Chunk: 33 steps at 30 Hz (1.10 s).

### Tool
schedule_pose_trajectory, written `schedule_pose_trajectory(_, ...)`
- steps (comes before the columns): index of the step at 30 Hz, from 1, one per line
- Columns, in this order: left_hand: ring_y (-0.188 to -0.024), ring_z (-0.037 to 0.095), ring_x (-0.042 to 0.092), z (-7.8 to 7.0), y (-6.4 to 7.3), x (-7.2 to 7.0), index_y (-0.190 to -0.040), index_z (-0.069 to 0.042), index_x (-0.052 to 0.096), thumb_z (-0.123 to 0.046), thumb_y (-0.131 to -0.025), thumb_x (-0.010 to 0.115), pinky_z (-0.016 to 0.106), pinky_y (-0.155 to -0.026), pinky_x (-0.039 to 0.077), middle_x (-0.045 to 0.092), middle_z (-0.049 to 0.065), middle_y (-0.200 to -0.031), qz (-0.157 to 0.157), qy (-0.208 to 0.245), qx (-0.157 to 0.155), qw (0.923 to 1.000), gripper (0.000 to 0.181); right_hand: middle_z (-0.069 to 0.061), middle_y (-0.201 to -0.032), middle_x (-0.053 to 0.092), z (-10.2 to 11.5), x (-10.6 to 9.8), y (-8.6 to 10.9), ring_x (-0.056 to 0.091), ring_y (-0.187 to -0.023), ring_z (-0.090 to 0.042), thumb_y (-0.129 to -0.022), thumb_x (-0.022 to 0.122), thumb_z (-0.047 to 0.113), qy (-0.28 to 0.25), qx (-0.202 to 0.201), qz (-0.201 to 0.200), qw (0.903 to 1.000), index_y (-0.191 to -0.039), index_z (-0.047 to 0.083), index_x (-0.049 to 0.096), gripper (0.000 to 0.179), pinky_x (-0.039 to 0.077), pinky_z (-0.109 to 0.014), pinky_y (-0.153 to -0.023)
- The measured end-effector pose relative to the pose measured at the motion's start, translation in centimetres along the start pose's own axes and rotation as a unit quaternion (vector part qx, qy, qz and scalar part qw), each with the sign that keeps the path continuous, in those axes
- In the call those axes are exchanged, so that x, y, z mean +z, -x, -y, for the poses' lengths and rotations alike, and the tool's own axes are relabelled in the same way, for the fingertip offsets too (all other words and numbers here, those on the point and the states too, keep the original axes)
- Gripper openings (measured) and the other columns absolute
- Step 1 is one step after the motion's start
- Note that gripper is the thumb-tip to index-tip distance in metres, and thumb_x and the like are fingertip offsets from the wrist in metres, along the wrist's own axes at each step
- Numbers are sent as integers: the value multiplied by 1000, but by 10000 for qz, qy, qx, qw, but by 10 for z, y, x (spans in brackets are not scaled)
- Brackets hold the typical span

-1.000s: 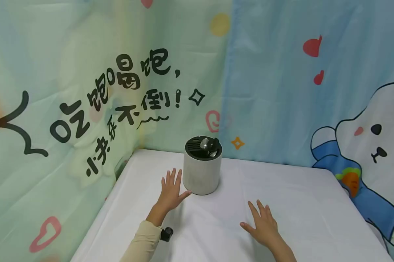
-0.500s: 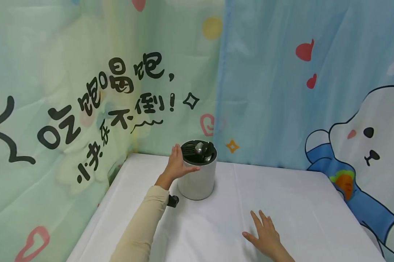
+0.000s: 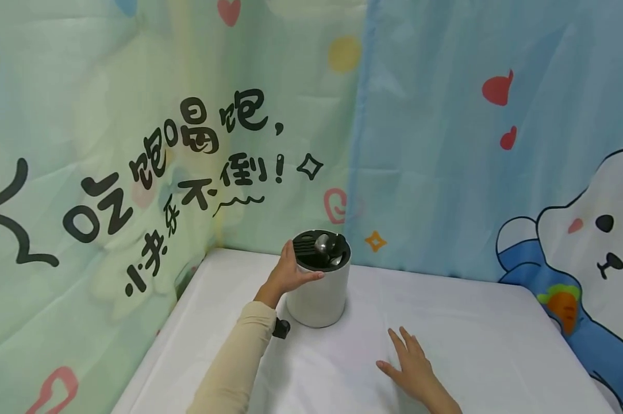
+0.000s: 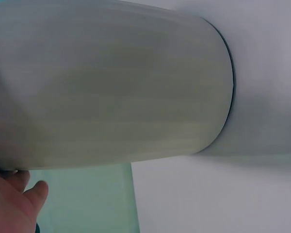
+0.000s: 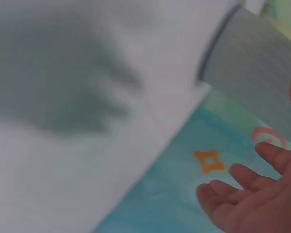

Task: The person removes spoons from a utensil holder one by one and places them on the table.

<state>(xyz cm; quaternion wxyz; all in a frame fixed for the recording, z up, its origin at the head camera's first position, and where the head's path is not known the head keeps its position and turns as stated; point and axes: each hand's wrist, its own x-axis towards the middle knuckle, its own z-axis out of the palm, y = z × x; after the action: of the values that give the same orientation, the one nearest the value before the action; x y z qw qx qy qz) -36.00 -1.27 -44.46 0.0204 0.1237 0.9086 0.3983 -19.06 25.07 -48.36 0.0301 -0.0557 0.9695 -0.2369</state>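
Holder [image 3: 319,302]: white cyl., standing upright on the white table [image 3: 477,351], toward the back edge and left of ctr. Dark line round its base where it meets the cloth. Top is a blk insert [image 3: 311,262], slotted on the left side. Metal ladle [image 3: 322,244] sits in it approx. mid, bowl up; shiny spoon [image 3: 336,261] lower down on the right, partly hidden, so can't tell its full shape.

L hand [image 3: 289,276] is up at the holder's left side, near the rim. Fingers straight, close together, pointing up; thumb spread wide across the front, just under the rim. Not curled round the wall AFAICT; can't tell from here how firm the contact is. Beige sleeve [image 3: 239,352] behind it, blk gadget [image 3: 281,328] at the wrist, low by the holder's base.

R hand [image 3: 414,371] is well apart from the holder, over the table at front right. Fingers spread, thumb out toward the left. Its shadow [image 5: 63,73] falls on the cloth, blurry.

Bkgd: green curtain [image 3: 135,69] on the left w/ blk Chinese lettering [image 3: 239,174], blue curtain [image 3: 430,144] on the right, seam above the holder. Orange star [image 3: 376,241] near the table's back edge; cartoon bear [image 3: 575,247] far right, carrot [image 3: 564,307] on its blue outfit.
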Motion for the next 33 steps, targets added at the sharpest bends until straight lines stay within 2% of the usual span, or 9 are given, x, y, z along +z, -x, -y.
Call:
schedule_pose_trajectory(7,-136,34,24,1,-1,-3,-147,-5,-1,-53,-71,71,48,-106,29,4,15,-153,24,84,-118,9999,116,-30,-143,22,38,-42,-70,24,-130,-47,-92,52,30,-905,-377,-631,9932,-139,-5,27,64,25,-61,-102)
schedule_pose_trajectory(11,-137,34,23,4,-2,-5,-147,-5,-2,-51,-71,72,49,-106,29,4,15,-153,50,215,-98,9997,116,-24,-145,25,64,-56,-110,28,-132,-41,-94,49,36,-1479,-250,-568,9871,-142,-1,24,66,30,-55,-103)
schedule_pose_trajectory(15,-136,35,23,5,-3,-3,-146,-3,-2,-50,-71,72,49,-106,28,4,16,-153,109,279,-35,9995,115,-19,-147,26,86,-60,-134,29,-133,-37,-92,51,42,-1960,-9,-438,9796,-145,3,21,72,32,-52,-102)
schedule_pose_trajectory(17,-137,35,22,4,-4,-2,-146,-3,-2,-49,-72,72,49,-106,28,3,16,-153,155,296,-43,9994,114,-18,-145,31,92,-58,-141,31,-132,-36,-89,52,45,-2034,112,-524,9776,-144,5,24,73,33,-52,-102)
schedule_pose_trajectory(20,-137,35,21,2,-2,1,-146,-3,-2,-48,-73,72,49,-106,28,2,17,-153,229,370,23,9990,113,-18,-136,43,94,-51,-147,39,-126,-35,-86,54,51,-2122,184,-999,9719,-137,6,37,70,37,-51,-98)
schedule_pose_trajectory(24,-137,35,21,0,-1,0,-146,-3,-2,-47,-73,72,49,-107,28,3,18,-152,224,417,126,9988,113,-19,-120,54,100,-49,-148,48,-114,-34,-88,58,39,-2136,259,-1495,9651,-116,2,53,47,42,-48,-91)
schedule_pose_trajectory(27,-137,34,21,0,-1,-1,-146,-4,-3,-47,-73,72,49,-107,28,3,17,-152,224,367,61,9991,114,-19,-115,56,108,-55,-145,50,-110,-33,-90,58,29,-2120,363,-1471,9654,-100,0,56,30,43,-46,-87)
schedule_pose_trajectory(29,-137,34,21,1,-1,-2,-146,-4,-4,-47,-73,72,48,-107,28,2,17,-153,283,304,10,9991,114,-19,-117,56,112,-59,-142,50,-111,-32,-91,56,28,-2184,399,-1409,9648,-97,1,56,28,43,-45,-86)
schedule_pose_trajectory(33,-138,35,18,0,0,-4,-146,-3,-6,-47,-74,71,48,-108,26,-1,17,-153,443,209,-40,9988,114,-18,-115,59,118,-71,-133,52,-108,-29,-92,53,28,-2692,294,-1472,9513,-101,3,57,26,45,-40,-83)
